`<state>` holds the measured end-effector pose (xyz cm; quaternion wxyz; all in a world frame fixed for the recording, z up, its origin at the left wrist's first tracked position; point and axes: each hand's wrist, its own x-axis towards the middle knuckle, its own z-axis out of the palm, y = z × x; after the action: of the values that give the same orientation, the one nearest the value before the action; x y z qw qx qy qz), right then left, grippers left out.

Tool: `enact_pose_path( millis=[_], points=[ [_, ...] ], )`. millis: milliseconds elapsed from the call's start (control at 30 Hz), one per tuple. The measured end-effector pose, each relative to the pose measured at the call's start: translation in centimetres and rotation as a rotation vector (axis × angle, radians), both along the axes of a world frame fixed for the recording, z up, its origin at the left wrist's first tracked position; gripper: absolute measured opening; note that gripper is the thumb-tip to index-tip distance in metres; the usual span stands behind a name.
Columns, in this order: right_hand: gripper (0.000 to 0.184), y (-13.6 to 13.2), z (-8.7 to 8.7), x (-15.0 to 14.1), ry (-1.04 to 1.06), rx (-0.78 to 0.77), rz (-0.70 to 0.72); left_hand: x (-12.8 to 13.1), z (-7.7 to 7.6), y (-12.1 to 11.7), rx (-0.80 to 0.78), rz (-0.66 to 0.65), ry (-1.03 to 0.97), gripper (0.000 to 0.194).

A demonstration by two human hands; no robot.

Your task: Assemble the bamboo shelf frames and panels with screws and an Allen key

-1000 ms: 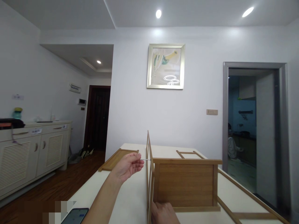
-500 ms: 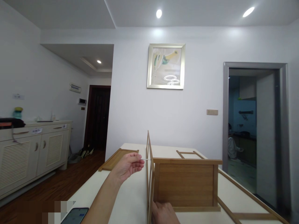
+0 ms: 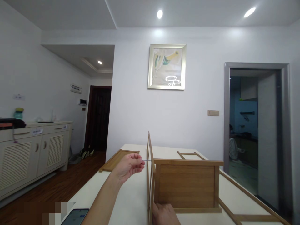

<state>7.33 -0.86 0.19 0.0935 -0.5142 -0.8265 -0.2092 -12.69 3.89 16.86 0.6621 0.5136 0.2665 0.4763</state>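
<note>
Nearest the viewer, a phone lay face up on the table, just beside the left forearm. The right hand rested low, at the foot of the panel and close against the upright frame; its knuckles were bent, but its fingertips were hidden, so whether they gripped anything could not be told. The left hand, farther out and to the left of the upright frame, pinched a thin metal rod between thumb and forefinger, the remaining fingers curled loosely below. The rod lay nearly level, its far end at the upright frame, in line with the panel's top rail. The upright frame stood on edge, seen almost end-on; the panel stood to its right, the rail's left end meeting it.

To the right, a long frame lay flat, partly hidden by the panel. Beyond the left hand lay a flat panel; a small frame lay behind the rail. Past the table, at left, a louvred cabinet carried a bottle. A picture hung on the wall, with a dark door to its left and a grey-framed doorway to its right.
</note>
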Motion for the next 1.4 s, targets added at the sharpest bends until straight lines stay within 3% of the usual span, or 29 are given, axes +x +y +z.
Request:
enact_pose_path(
  millis=[600,967,1133,1400],
  points=[
    [0.021,0.00,0.15,-0.07,0.008,0.005,-0.001,0.04,-0.10,-0.15,0.035,0.081,0.067,0.025],
    [0.020,0.03,-0.12,0.13,0.015,0.006,0.006,-0.59,-0.25,0.09,0.030,0.024,0.152,0.035],
    [0.021,-0.03,-0.03,0.19,0.024,0.005,0.010,-0.90,-0.28,0.16,0.105,-0.010,0.262,0.031],
    [0.021,-0.09,-0.03,0.09,0.033,0.010,0.010,-0.79,0.03,-0.10,0.210,0.095,0.297,0.031]
  ],
)
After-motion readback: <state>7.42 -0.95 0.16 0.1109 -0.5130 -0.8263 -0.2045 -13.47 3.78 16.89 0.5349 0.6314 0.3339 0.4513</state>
